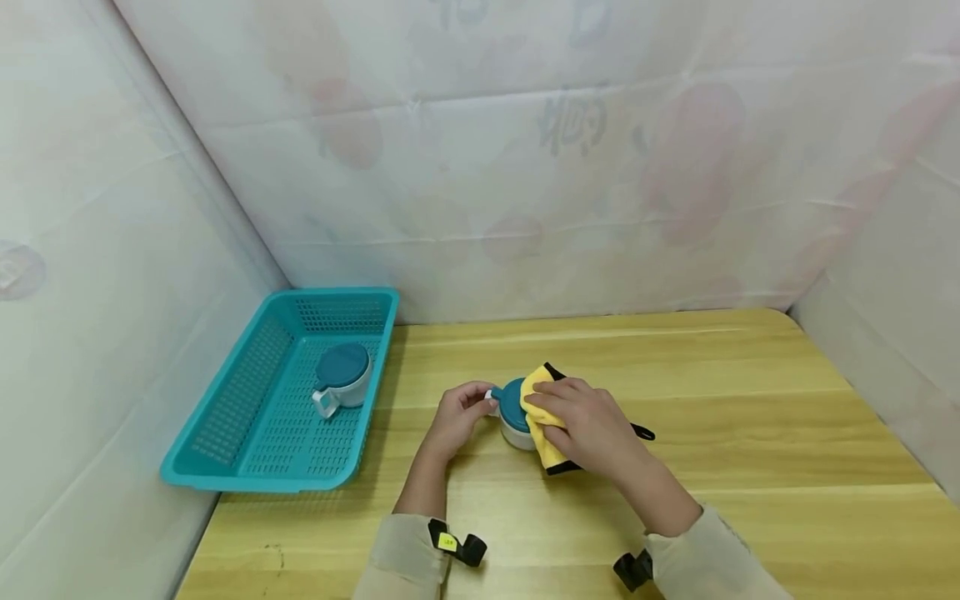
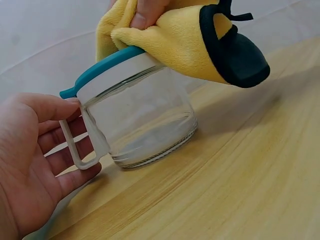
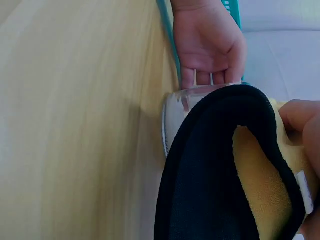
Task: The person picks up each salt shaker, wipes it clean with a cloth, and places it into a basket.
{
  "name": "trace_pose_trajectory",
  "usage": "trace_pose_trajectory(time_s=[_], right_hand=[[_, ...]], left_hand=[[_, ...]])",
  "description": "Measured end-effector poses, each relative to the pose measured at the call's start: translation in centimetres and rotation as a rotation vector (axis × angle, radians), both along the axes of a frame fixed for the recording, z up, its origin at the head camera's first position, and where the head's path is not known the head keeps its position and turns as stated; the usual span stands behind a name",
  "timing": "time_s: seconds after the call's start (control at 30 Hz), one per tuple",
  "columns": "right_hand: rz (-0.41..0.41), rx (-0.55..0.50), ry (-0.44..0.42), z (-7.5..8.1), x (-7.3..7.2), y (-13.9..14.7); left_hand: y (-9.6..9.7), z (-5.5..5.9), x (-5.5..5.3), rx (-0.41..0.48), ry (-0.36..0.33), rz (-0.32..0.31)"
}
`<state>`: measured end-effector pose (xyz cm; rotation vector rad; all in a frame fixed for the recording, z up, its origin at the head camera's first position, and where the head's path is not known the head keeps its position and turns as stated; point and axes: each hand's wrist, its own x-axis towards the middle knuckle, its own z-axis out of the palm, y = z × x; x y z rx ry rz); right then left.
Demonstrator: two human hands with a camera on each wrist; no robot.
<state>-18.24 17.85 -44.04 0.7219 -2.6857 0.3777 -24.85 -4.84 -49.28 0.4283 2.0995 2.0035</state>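
Observation:
A clear glass jar (image 2: 145, 115) with a teal lid (image 1: 512, 405) and a white handle (image 2: 75, 145) stands upright on the wooden table. My left hand (image 1: 459, 417) pinches that handle, thumb near its top and fingers behind it. From the other side my right hand (image 1: 588, 423) grips a yellow cloth (image 1: 551, 447) with black edging and holds it against the lid. Part of the lid is hidden under the cloth. In the right wrist view the cloth's dark underside (image 3: 200, 170) covers most of the jar.
A teal plastic basket (image 1: 281, 483) stands at the table's left side. Inside it lies a second jar (image 1: 352, 392) with a teal lid and white handle. The cloth's black loop (image 1: 642, 432) sticks out to the right. Pale fabric walls (image 1: 480, 208) enclose the table (image 1: 750, 400).

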Motion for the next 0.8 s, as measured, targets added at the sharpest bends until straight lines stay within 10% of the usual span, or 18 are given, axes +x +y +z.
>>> trace_pose_trajectory(time_s=[0.8], right_hand=[[0.06, -0.155, 0.189, -1.4, 0.4, 3.9]], left_hand=[[0.2, -0.2, -0.2, 0.026, -0.004, 0.012]])
